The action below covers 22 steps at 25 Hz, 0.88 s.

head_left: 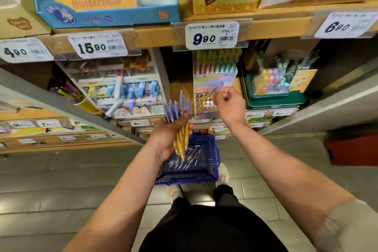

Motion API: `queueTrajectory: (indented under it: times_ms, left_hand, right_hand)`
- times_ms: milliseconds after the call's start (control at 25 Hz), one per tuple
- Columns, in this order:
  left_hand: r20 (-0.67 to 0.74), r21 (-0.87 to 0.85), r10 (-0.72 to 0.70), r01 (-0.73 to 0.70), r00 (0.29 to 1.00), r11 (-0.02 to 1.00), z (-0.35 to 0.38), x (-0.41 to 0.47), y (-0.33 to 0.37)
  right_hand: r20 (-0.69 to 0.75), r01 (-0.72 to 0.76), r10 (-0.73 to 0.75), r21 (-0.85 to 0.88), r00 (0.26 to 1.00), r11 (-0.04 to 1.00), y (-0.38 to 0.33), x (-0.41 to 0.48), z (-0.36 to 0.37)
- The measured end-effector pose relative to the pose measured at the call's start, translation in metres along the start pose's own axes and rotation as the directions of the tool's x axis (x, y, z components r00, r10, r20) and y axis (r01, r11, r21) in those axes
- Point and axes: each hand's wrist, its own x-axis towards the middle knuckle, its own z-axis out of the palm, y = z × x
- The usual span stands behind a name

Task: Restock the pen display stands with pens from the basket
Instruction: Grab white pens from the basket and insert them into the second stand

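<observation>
My left hand [166,136] grips a bundle of pens [180,120] with gold barrels and purple caps, held upright above the blue basket [211,168]. Several more of the same pens lie in the basket on the floor. My right hand [230,104] pinches a single pen [213,91], slanted over the perforated tray of the clear pen display stand [214,80] on the shelf. The stand's upper rows hold pink and green pens; the holes of the front tray show bare.
A white tiered marker display [122,88] stands left of the pen stand, a green display box [274,92] to its right. The shelf above carries price tags and boxed goods. A red object [353,149] sits low at the right on the grey tiled floor.
</observation>
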Motion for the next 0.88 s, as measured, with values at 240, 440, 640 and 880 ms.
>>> queueTrajectory:
  times_ms: [240, 440, 640, 880]
  left_hand:
    - [-0.018, -0.026, -0.012, 0.012, 1.000, 1.000, 0.009, 0.011, -0.007]
    - [-0.032, -0.009, 0.000, 0.000, 0.999, 1.000, 0.006, 0.013, -0.008]
    - [-0.030, -0.037, -0.010, 0.009, 0.999, 0.999, 0.000, 0.016, -0.007]
    - [-0.033, -0.055, -0.011, 0.009, 0.999, 0.998, -0.003, 0.019, -0.009]
  right_hand:
    - [0.044, 0.212, -0.208, -0.172, 0.977, 0.962, 0.020, 0.031, 0.025]
    - [0.052, 0.267, -0.262, -0.221, 0.964, 0.938, 0.027, 0.038, 0.033]
    - [0.182, 0.323, -0.274, -0.356, 0.944, 0.877, 0.028, 0.046, 0.039]
    - [0.327, 0.330, -0.174, -0.519, 0.929, 0.788, 0.033, 0.056, 0.045]
